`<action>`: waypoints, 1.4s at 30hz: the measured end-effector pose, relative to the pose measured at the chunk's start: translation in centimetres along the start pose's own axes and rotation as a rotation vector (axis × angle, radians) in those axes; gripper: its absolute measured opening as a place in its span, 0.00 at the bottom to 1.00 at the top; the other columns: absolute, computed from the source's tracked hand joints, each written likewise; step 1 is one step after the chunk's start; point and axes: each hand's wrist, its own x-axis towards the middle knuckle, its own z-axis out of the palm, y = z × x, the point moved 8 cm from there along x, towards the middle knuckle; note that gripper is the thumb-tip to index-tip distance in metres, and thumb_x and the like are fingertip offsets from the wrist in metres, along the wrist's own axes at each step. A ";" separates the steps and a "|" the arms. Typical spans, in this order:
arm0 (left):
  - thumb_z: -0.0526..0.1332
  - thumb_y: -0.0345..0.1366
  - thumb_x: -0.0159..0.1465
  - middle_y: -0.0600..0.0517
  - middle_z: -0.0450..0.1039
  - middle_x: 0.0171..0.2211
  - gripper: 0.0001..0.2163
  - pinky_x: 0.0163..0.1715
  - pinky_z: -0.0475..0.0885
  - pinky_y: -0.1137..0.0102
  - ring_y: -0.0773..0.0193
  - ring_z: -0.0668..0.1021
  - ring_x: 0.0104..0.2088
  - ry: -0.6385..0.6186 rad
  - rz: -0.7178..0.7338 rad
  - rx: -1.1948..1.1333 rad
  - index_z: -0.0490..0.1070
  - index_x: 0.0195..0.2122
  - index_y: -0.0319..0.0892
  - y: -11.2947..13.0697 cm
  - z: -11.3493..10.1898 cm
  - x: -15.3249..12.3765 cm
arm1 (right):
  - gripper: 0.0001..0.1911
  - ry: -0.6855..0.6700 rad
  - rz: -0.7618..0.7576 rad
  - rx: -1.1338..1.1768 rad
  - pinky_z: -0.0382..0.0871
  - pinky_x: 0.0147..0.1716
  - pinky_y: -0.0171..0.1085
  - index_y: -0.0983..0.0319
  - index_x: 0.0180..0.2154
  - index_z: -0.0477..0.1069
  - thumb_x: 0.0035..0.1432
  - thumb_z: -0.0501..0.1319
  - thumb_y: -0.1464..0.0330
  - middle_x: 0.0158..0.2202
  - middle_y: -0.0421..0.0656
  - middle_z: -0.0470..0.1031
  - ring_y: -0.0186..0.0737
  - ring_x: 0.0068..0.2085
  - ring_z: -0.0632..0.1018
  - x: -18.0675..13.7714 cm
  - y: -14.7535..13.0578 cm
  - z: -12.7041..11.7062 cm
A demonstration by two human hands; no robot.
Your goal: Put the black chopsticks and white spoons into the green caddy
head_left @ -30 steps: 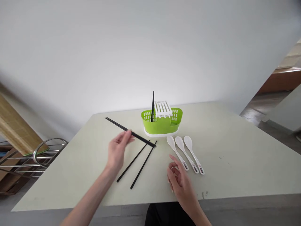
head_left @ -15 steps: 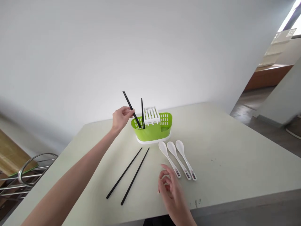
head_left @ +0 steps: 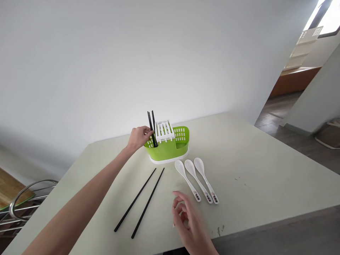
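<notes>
My left hand (head_left: 140,136) is closed on black chopsticks (head_left: 150,122), which stand nearly upright in the left compartment of a green utensil holder (head_left: 167,150). Another black chopstick (head_left: 153,116) stands close beside them, by the white slatted rack (head_left: 165,131) in the holder's middle. My right hand (head_left: 187,219) hovers low over the table's front, its fingers loosely curled and apart, with nothing in them. Just beyond it lie three white spoons (head_left: 198,181), handles towards me. Two more chopsticks (head_left: 143,203) lie side by side on the table, left of my right hand.
The pale table (head_left: 244,156) stands against a white wall (head_left: 164,63). On the left, below table height, is a metal wire rack (head_left: 29,202) with a wooden board (head_left: 13,189). The table's front edge runs just below my right hand.
My left hand has lowered its chopsticks deeper into the left compartment and stood them more upright, next to the other one. My right hand keeps nearly the same pose. The view has shifted slightly.
</notes>
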 end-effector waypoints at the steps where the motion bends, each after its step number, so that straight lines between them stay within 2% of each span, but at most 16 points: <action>1: 0.67 0.52 0.63 0.43 0.85 0.42 0.18 0.29 0.79 0.63 0.57 0.84 0.25 -0.012 -0.008 0.015 0.79 0.38 0.40 0.1 0.2 0.1 | 0.21 -0.020 -0.005 -0.009 0.75 0.31 0.35 0.56 0.62 0.66 0.74 0.54 0.56 0.47 0.47 0.74 0.37 0.35 0.77 0.1 0.0 0.0; 3: 0.66 0.51 0.65 0.43 0.84 0.45 0.17 0.26 0.78 0.64 0.61 0.81 0.20 -0.026 -0.027 0.044 0.79 0.38 0.39 0.3 0.4 0.2 | 0.21 -0.042 -0.014 -0.028 0.75 0.31 0.35 0.56 0.62 0.66 0.74 0.54 0.57 0.47 0.47 0.74 0.37 0.34 0.77 0.1 -0.1 0.1; 6: 0.65 0.50 0.66 0.43 0.84 0.46 0.17 0.26 0.77 0.64 0.64 0.78 0.17 -0.035 -0.045 0.088 0.79 0.41 0.39 0.7 0.3 0.2 | 0.20 0.001 -0.019 -0.031 0.75 0.30 0.35 0.57 0.61 0.67 0.74 0.54 0.57 0.46 0.47 0.75 0.36 0.34 0.77 0.1 -0.1 -0.2; 10: 0.63 0.48 0.69 0.47 0.85 0.46 0.16 0.30 0.77 0.64 0.66 0.77 0.18 0.024 0.035 0.152 0.77 0.48 0.41 1.6 -1.2 -0.6 | 0.20 -0.003 -0.019 -0.038 0.75 0.31 0.35 0.56 0.61 0.68 0.73 0.55 0.57 0.47 0.47 0.75 0.36 0.33 0.77 0.0 0.1 -0.1; 14: 0.58 0.48 0.71 0.49 0.84 0.42 0.15 0.37 0.73 0.64 0.61 0.80 0.26 0.145 0.209 0.290 0.75 0.50 0.43 2.9 -3.9 -3.4 | 0.20 -0.042 -0.031 -0.064 0.74 0.31 0.36 0.56 0.62 0.66 0.74 0.54 0.57 0.47 0.47 0.73 0.36 0.33 0.76 0.0 0.3 0.0; 17: 0.55 0.50 0.72 0.50 0.83 0.38 0.16 0.33 0.69 0.66 0.59 0.80 0.29 0.146 0.202 0.319 0.75 0.47 0.45 1.9 -5.0 -6.5 | 0.21 -0.048 -0.032 -0.078 0.73 0.31 0.35 0.56 0.62 0.64 0.75 0.53 0.56 0.46 0.46 0.72 0.36 0.33 0.74 0.1 0.6 0.0; 19: 0.54 0.51 0.72 0.50 0.82 0.35 0.17 0.31 0.68 0.66 0.59 0.79 0.29 0.014 0.150 0.300 0.75 0.45 0.45 0.1 -4.2 -8.9 | 0.20 -0.051 -0.038 -0.080 0.72 0.31 0.35 0.57 0.62 0.64 0.75 0.52 0.56 0.45 0.45 0.71 0.35 0.32 0.74 0.2 0.8 0.0; 21: 0.53 0.54 0.71 0.50 0.81 0.34 0.19 0.32 0.69 0.66 0.58 0.80 0.30 -0.176 0.101 0.287 0.76 0.43 0.46 -2.0 -2.5 -11.8 | 0.20 -0.057 -0.048 -0.081 0.72 0.30 0.35 0.57 0.61 0.65 0.74 0.53 0.56 0.44 0.45 0.71 0.35 0.32 0.73 0.2 1.0 0.0; 23: 0.53 0.56 0.71 0.49 0.81 0.36 0.20 0.33 0.70 0.65 0.56 0.81 0.33 -0.305 0.050 0.289 0.76 0.43 0.46 -4.2 -0.9 -15.0 | 0.20 -0.051 -0.058 -0.085 0.72 0.30 0.35 0.57 0.61 0.65 0.74 0.53 0.56 0.44 0.44 0.70 0.34 0.31 0.73 0.3 0.9 0.0; 25: 0.53 0.58 0.70 0.48 0.81 0.38 0.22 0.34 0.71 0.64 0.55 0.81 0.35 -0.328 -0.008 0.292 0.75 0.45 0.45 -6.1 -0.1 -18.0 | 0.20 -0.032 -0.061 -0.089 0.72 0.31 0.35 0.57 0.61 0.65 0.74 0.54 0.56 0.44 0.44 0.70 0.34 0.31 0.73 0.3 0.8 -0.1; 28: 0.53 0.60 0.68 0.44 0.80 0.43 0.24 0.37 0.73 0.62 0.53 0.82 0.38 -0.273 -0.082 0.303 0.74 0.46 0.44 -7.6 0.3 -21.2 | 0.21 -0.010 -0.063 -0.093 0.73 0.31 0.36 0.58 0.61 0.66 0.73 0.54 0.55 0.43 0.44 0.70 0.34 0.31 0.73 0.2 0.5 -0.2; 31: 0.53 0.60 0.68 0.43 0.79 0.45 0.24 0.39 0.74 0.61 0.53 0.82 0.39 -0.293 -0.133 0.257 0.73 0.46 0.43 -7.3 1.3 -23.0 | 0.21 -0.004 -0.060 -0.100 0.72 0.31 0.36 0.58 0.60 0.66 0.73 0.55 0.55 0.43 0.44 0.70 0.34 0.30 0.73 0.2 0.3 -0.3; 35: 0.56 0.57 0.68 0.42 0.77 0.50 0.22 0.43 0.74 0.61 0.50 0.82 0.44 -0.343 -0.095 0.316 0.73 0.48 0.43 -4.5 3.2 -23.6 | 0.21 -0.005 -0.059 -0.119 0.71 0.30 0.35 0.57 0.60 0.66 0.73 0.55 0.54 0.43 0.43 0.70 0.34 0.30 0.72 0.1 0.1 -0.4; 39: 0.59 0.43 0.69 0.44 0.77 0.53 0.15 0.44 0.74 0.62 0.51 0.82 0.48 -0.420 -0.035 0.433 0.75 0.53 0.44 -1.6 5.0 -23.4 | 0.21 -0.004 -0.071 -0.132 0.71 0.30 0.35 0.57 0.60 0.66 0.73 0.55 0.55 0.43 0.43 0.70 0.34 0.30 0.73 0.2 0.0 -0.4; 42: 0.57 0.34 0.69 0.44 0.79 0.51 0.13 0.44 0.74 0.61 0.50 0.82 0.49 -0.463 -0.049 0.533 0.77 0.51 0.43 -0.7 5.5 -23.0 | 0.20 0.008 -0.082 -0.142 0.71 0.30 0.35 0.57 0.60 0.66 0.73 0.55 0.56 0.43 0.43 0.71 0.34 0.30 0.73 0.3 -0.2 -0.4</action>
